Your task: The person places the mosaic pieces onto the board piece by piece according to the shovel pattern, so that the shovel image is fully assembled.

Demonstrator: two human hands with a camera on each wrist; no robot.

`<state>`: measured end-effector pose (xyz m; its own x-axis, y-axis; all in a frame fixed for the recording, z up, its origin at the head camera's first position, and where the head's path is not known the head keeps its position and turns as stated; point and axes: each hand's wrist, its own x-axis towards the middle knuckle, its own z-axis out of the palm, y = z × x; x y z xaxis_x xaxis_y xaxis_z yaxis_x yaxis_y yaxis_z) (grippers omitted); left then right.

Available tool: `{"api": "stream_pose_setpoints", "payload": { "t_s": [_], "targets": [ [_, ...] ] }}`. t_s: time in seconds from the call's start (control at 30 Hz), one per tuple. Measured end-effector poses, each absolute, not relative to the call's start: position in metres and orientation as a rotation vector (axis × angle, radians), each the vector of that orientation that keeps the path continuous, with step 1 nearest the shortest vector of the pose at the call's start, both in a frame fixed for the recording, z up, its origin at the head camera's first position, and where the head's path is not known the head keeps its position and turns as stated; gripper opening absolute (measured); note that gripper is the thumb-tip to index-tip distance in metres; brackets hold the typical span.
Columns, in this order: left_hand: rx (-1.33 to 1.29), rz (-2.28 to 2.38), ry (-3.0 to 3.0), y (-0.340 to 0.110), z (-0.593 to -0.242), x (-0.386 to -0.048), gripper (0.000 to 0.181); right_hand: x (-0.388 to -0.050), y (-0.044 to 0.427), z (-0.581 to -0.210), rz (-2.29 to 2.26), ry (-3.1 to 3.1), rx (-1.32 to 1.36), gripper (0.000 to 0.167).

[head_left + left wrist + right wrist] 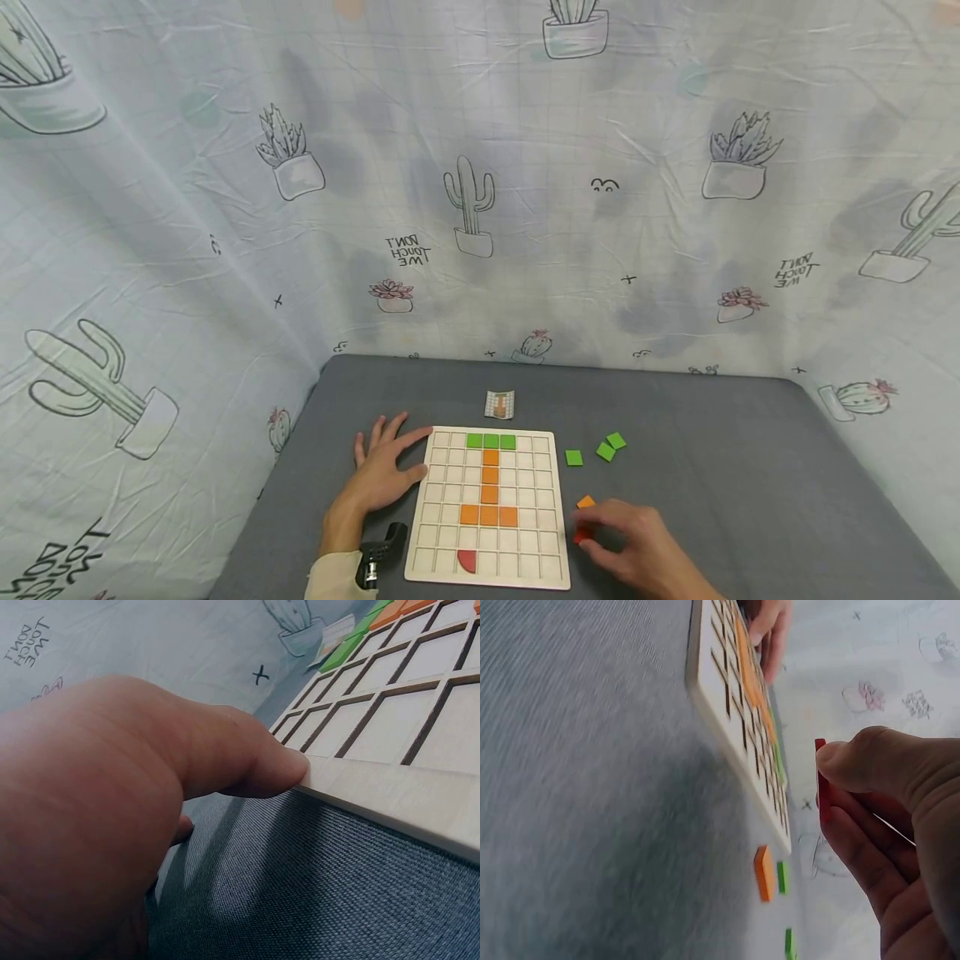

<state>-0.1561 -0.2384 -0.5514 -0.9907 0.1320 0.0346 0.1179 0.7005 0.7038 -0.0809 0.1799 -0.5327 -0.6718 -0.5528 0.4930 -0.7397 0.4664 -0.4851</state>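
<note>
A wooden grid board [442, 537] lies on the grey table. Green square tiles [491, 442] fill part of its top row, orange square tiles [489, 475] run down the middle and across a lower row, and a red quarter-round tile [467, 562] sits in the bottom row. My left hand [382, 475] rests at the board's upper left, its thumb touching the edge in the left wrist view. Right of the board, my right hand [637, 537] pinches a red tile [823, 780] between thumb and fingers, held above the table; its full shape is hidden.
Loose green tiles [606, 452] lie right of the board, with an orange tile [586, 502] near my right hand. A small picture card [499, 405] lies beyond the board. Cactus-print cloth [525, 208] hangs behind the grey table [720, 475].
</note>
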Motion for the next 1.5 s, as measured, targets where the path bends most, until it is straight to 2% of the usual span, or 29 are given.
{"api": "stream_pose_setpoints", "payload": {
  "t_s": [0.27, 0.83, 1.5],
  "targets": [
    [0.196, 1.173, 2.880, -0.239, -0.552, -0.156, 0.059, -0.082, 0.160, -0.522, 1.164, -2.526, 1.212, 0.032],
    [0.188, 1.163, 2.872, -0.240, -0.551, -0.153, 0.060, -0.078, 0.121, -0.529, 1.389, -2.615, 1.363, 0.032],
    [0.181, 1.147, 2.862, -0.239, -0.552, -0.156, 0.060, -0.079, 0.097, -0.536, 1.267, -2.715, 1.471, 0.032]
  ]
}}
